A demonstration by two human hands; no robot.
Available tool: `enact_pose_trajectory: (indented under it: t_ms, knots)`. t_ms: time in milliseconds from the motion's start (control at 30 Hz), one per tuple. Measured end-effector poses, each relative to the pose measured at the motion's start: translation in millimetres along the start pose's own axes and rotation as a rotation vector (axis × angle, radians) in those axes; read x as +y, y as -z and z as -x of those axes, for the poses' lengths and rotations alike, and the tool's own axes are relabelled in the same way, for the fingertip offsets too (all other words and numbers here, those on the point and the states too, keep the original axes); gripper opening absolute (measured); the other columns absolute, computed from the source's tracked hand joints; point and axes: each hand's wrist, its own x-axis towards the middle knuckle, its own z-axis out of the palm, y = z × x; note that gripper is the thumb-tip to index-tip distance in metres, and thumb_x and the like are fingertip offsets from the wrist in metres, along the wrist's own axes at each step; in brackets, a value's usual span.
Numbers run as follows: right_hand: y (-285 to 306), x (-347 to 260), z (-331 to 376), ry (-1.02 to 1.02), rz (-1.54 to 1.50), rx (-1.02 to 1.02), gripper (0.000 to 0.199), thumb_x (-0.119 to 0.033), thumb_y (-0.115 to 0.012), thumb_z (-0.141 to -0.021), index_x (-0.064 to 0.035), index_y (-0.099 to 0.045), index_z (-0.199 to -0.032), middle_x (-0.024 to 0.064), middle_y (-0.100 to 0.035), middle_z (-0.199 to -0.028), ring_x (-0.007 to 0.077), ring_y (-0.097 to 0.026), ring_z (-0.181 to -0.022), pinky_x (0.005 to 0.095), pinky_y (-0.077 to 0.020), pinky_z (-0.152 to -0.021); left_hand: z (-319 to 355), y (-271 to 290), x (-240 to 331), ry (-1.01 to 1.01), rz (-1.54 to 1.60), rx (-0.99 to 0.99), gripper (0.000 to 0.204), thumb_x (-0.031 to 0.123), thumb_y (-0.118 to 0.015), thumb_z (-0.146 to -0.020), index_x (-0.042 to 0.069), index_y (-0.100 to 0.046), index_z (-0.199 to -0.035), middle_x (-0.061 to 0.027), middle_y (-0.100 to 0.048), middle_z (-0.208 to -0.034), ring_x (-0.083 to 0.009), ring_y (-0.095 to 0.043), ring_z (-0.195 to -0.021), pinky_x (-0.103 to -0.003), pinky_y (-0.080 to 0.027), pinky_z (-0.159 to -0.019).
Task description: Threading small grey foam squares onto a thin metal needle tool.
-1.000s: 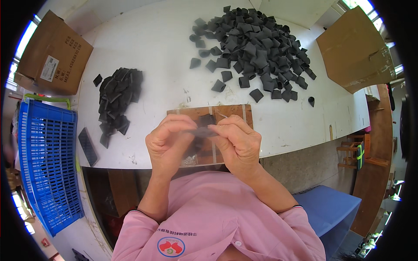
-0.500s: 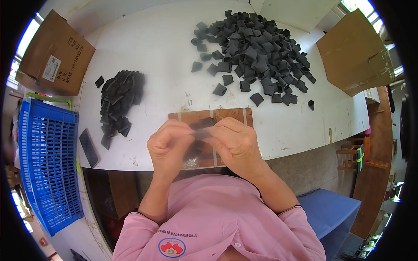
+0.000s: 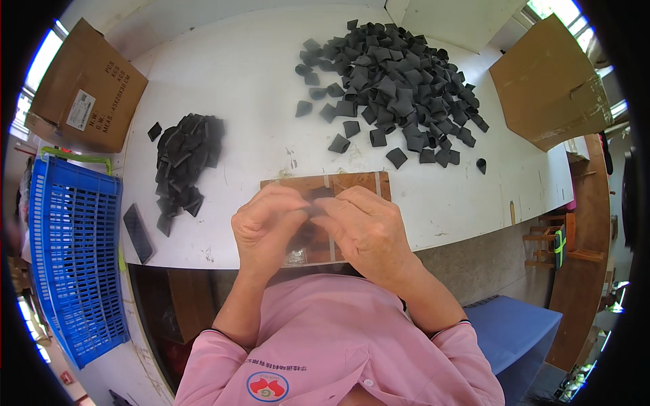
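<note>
One dark piece (image 3: pixel 313 210), blurred, held above wooden board (image 3: pixel 355 179) at near edge of desk (image 3: pixel 257 88)
Left hand (image 3: pixel 267 220) and right hand (image 3: pixel 371 223) both pinched on it; large dark heap (image 3: pixel 399 81) toward far edge; smaller heap (image 3: pixel 184 155) near left edge.

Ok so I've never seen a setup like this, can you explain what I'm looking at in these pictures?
There's no machine here, just a person's bare left hand and right hand. The view comes from a wide fisheye camera worn on the person's head, looking down, which is why straight edges bend. On the white table lie a smaller pile of dark pieces at the left and a larger heap of dark pieces, some of them open like tubes, at the far right. A brown board lies in front of the person. Above it, the fingers of both hands pinch a small dark piece; it's blurred and mostly covered, so I can't tell its shape.
</note>
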Motion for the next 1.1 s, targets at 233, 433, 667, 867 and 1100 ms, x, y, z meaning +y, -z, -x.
enact_pose_trajectory:
  t_ms: [233,433,667,867,1100]
  knots:
    - [-19,19,10,0.077,-0.047,0.137,0.016,-0.004,-0.066,-0.065,-0.0011,-0.057,-0.077,0.0055,-0.050,-0.065,0.0204,-0.050,-0.058,0.0299,-0.0412,-0.048,-4,-9,10,-0.083,-0.146,-0.027,0.018,-0.012,-0.057,-0.066,0.000,-0.061,-0.080,-0.0070,-0.056,-0.078,-0.0127,-0.053,-0.067,-0.022,-0.042,-0.057]
    - [-24,18,15,0.096,-0.047,0.218,0.016,-0.002,-0.065,-0.065,-0.0002,-0.058,-0.079,0.0061,-0.050,-0.066,0.0211,-0.050,-0.056,0.0306,-0.0411,-0.048,-1,-6,-4,-0.198,-0.215,-0.084,0.014,-0.003,-0.060,-0.071,0.000,-0.061,-0.085,-0.0082,-0.056,-0.077,-0.0140,-0.052,-0.068,-0.022,-0.041,-0.058]
    - [18,23,-24,-0.352,-0.679,-0.160,0.017,-0.016,-0.055,-0.085,0.0000,-0.058,-0.087,0.0043,-0.056,-0.064,0.0088,-0.053,-0.057,0.0229,-0.0414,-0.051,14,-8,-14,-0.084,-0.055,0.300,0.024,0.011,-0.055,-0.084,-0.005,-0.053,-0.101,-0.0085,-0.055,-0.087,-0.0126,-0.049,-0.072,-0.023,-0.040,-0.066]
    - [19,159,-12,-0.646,0.347,0.138,0.034,-0.027,-0.061,-0.077,0.0023,-0.058,-0.094,0.0140,-0.058,-0.077,0.0289,-0.057,-0.075,0.0363,-0.0449,-0.067,24,-3,59,-0.649,0.122,0.242,0.016,0.014,-0.057,-0.082,0.005,-0.051,-0.094,-0.0112,-0.048,-0.092,-0.0169,-0.046,-0.067,-0.029,-0.039,-0.053]
    - [-17,213,48,-0.912,0.542,0.059,0.038,-0.025,-0.070,-0.069,0.0017,-0.056,-0.093,0.0156,-0.054,-0.090,0.0292,-0.054,-0.089,0.0374,-0.0455,-0.071,34,-30,109,-0.775,0.989,0.183,0.010,0.017,-0.050,-0.081,0.012,-0.049,-0.073,-0.0032,-0.046,-0.079,-0.0179,-0.043,-0.074,-0.033,-0.033,-0.063]
